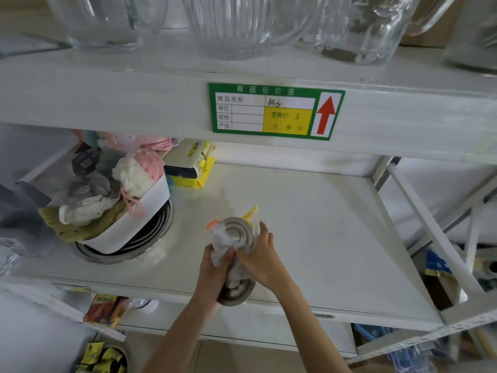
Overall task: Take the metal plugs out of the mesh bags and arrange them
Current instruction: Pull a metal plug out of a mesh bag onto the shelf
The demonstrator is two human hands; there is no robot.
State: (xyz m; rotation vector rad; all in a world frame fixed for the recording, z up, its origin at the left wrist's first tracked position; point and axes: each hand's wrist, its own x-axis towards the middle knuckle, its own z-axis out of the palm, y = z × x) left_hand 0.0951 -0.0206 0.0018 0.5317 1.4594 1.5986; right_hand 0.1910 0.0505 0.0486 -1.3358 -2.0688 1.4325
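Left hand (215,267) and right hand (258,254) pinch the mesh bag (223,240) around metal plugs (238,232) near the shelf's (309,224) front edge; the lower plug (236,293), overhanging that edge, could fall.

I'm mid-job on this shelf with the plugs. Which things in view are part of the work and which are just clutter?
In the job:
- round grey metal plugs
- white mesh bag around them
- left hand and right hand, both gripping the bag
- white shelf board

Lying about:
- white tub of bath sponges
- stacked metal rings under it
- yellow packets
- clear glass jugs above
- green price tag
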